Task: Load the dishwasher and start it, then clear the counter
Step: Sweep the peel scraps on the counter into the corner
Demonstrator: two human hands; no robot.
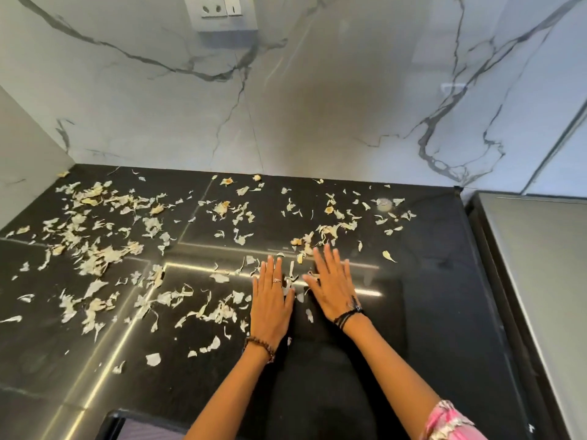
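Observation:
Pale, papery garlic peels [95,252] lie scattered over most of the black polished counter [428,296], thickest at the left and thinner toward the back right. My left hand [271,300] lies flat on the counter with straight fingers, a ring on one finger and a bead bracelet at the wrist. My right hand [332,284] lies flat beside it, fingers straight, with dark cords at the wrist. A few peels [290,279] sit between the two hands. Neither hand holds anything.
A white marble-patterned wall [317,106] backs the counter, with a socket plate [220,11] high up. A side wall [22,160] closes the left end. A grey steel surface [540,265] adjoins the counter on the right. The counter's front edge [133,414] is near me.

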